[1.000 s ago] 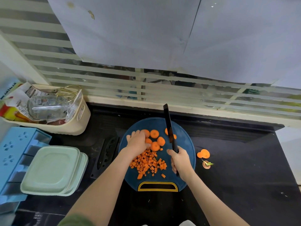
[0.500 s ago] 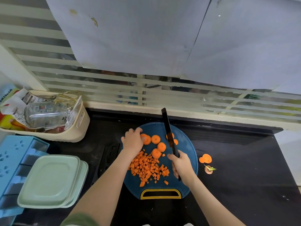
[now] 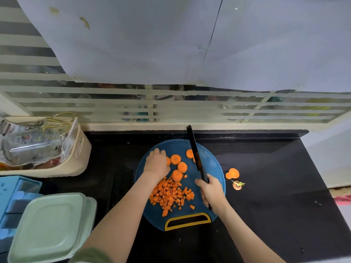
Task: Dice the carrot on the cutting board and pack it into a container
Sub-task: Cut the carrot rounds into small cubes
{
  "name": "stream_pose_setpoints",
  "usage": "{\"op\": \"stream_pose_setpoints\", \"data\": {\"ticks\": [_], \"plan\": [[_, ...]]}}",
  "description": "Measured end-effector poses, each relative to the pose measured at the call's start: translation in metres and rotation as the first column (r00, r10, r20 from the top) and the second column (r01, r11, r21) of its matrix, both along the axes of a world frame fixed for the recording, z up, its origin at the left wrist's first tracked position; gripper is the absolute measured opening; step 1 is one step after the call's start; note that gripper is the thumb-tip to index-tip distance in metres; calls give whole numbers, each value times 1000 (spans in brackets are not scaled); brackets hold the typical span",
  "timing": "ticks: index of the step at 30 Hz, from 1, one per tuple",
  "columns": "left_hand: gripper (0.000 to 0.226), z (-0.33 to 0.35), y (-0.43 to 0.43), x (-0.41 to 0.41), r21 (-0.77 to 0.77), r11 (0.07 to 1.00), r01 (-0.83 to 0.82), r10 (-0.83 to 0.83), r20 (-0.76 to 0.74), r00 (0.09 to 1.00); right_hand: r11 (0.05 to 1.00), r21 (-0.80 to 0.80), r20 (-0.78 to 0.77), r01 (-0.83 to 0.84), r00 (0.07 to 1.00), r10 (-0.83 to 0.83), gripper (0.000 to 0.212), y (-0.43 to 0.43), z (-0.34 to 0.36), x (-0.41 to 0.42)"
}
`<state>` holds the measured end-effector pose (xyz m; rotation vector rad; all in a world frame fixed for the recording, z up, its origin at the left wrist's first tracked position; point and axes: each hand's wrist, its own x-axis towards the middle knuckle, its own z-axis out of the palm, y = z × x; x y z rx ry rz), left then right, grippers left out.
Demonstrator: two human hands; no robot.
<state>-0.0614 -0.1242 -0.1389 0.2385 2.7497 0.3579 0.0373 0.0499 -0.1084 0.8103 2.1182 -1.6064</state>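
Note:
A round blue cutting board (image 3: pixel 210 162) with a yellow handle lies on the black counter. Several round carrot slices (image 3: pixel 182 166) sit on its far half, and a pile of diced carrot (image 3: pixel 170 194) lies on its near half. My left hand (image 3: pixel 156 164) rests on the board's left side, fingers curled over the edge of one carrot slice (image 3: pixel 168 161). My right hand (image 3: pixel 210 192) grips the handle of a black knife (image 3: pixel 194 149), whose blade points away over the slices. Stacked pale green containers (image 3: pixel 51 226) stand at the near left.
Carrot end scraps (image 3: pixel 232 173) and a stem piece (image 3: pixel 237 185) lie on the counter right of the board. A cream basket (image 3: pixel 79 160) with a glass jar and packets stands at the far left. A blue rack (image 3: pixel 11 202) is beside the containers.
My left hand has slid slightly left and further away on the board, onto a slice. The knife has stayed in my right hand, blade pointing away.

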Motion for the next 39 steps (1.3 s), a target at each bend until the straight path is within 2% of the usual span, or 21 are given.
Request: {"op": "stream_pose_setpoints", "data": {"ticks": [3,7,11,14,19,22,25,28,33,39], "plan": [[47,10,8,1,38,999,-37,40,-80,996,999,11,2,48,999,-48,14,10,4,8],[43,29,42,7,193,981,-25,52,-133,990,991,40,1,130,991,-130,16,25,4,19],[47,32,93,26,226,971,83,-67,-79,995,982,70,19,175,984,-176,12,40,-1,28],[48,19,118,44,217,971,101,-106,11,994,982,51,53,180,982,-182,14,49,-5,38],[65,-3,127,61,319,943,-95,30,203,979,991,63,143,121,981,-129,6,56,-11,53],[45,-6,125,63,425,875,-232,131,252,959,991,100,156,90,982,-105,6,59,-16,55],[30,-10,119,61,456,816,-355,217,328,920,991,95,165,96,980,-111,7,58,-16,55],[27,-13,115,60,491,774,-399,226,374,899,992,40,176,117,977,-122,12,54,-16,53],[23,-15,115,57,498,757,-422,225,407,885,994,-1,177,108,978,-106,5,50,-16,51],[18,-16,117,50,503,706,-498,268,461,846,995,13,132,98,986,-99,10,49,-13,47]]}}
